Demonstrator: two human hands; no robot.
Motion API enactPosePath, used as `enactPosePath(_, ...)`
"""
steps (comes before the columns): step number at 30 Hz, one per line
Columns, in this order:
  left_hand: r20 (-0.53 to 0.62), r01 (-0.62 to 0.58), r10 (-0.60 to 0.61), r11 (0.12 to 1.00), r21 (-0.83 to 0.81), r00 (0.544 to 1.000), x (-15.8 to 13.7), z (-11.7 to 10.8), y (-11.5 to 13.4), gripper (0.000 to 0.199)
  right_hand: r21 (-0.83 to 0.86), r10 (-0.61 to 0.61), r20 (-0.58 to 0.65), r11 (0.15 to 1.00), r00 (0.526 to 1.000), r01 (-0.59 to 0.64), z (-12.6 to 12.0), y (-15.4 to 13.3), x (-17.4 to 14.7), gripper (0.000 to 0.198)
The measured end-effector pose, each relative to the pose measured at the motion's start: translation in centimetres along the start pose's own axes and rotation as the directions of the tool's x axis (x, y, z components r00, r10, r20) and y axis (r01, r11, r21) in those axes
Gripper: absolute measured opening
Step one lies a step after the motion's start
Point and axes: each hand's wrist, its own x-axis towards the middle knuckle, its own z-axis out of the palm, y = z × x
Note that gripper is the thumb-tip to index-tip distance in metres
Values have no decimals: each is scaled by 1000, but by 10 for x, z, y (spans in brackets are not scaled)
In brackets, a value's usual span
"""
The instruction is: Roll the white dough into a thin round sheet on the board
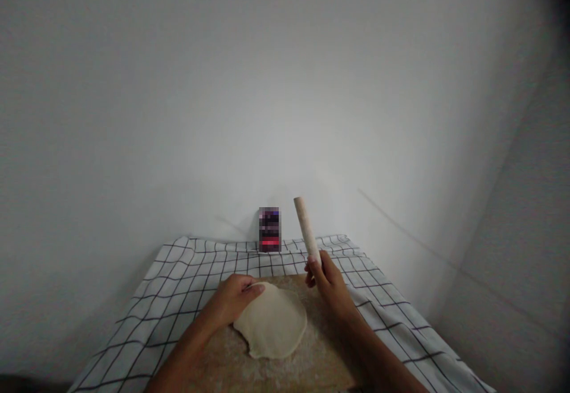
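A flat, roughly round sheet of dough (272, 325) lies over a floured wooden board (231, 369). At its upper left edge my left hand (238, 298) pinches the dough, thumb on top and the fingers mostly hidden beneath. My right hand (327, 280) is wrapped round the lower end of a pale wooden rolling pin (306, 227). The pin is raised and points up and slightly left, apart from the dough. Its lower end is hidden in my grip.
Under the board spreads a white cloth with a dark grid (173, 274), covering the table. A phone-like dark object, blurred out (270, 230), stands upright at the table's back edge against a pale wall (276, 84). Another wall (512, 233) rises on the right.
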Motion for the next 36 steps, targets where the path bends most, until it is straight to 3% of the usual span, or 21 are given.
enactPosePath(8, 150, 59, -17, 959, -278, 989, -1, -4, 0, 58, -33, 9, -10, 999, 1000, -9, -1, 0, 0, 42)
enactPosePath(10, 125, 51, -15, 954, -294, 992, -1, -4, 1, 56, -41, 6, -8, 999, 1000, -7, -1, -2, 0, 42)
enactPosePath(14, -9, 8, -11, 961, -278, 1000, 1, -2, 3, 55, -67, -11, -3, 998, 1000, 11, -2, -6, -1, 41)
enactPosePath(19, -89, 8, -21, 989, -150, 996, 3, -2, 1, 53, -74, -14, 2, 997, 1000, 14, -2, -10, -2, 42)
enactPosePath(21, -79, 12, -22, 992, -122, 997, 1, -2, 1, 54, -74, -16, 7, 997, 1000, 16, -2, -10, -2, 41)
enactPosePath(26, 88, 40, -33, 996, -76, 996, -4, 1, 6, 53, -73, -36, 26, 997, 999, 38, -1, -11, -3, 41)
enactPosePath(30, 9, -34, 36, 992, -120, 999, -4, 8, 6, 46, -71, -35, 35, 997, 999, 38, -1, -13, -4, 41)
enactPosePath(36, -131, -68, 44, 980, -189, 990, 4, 10, 5, 50, -72, -25, 31, 997, 999, 27, -1, -14, -4, 41)
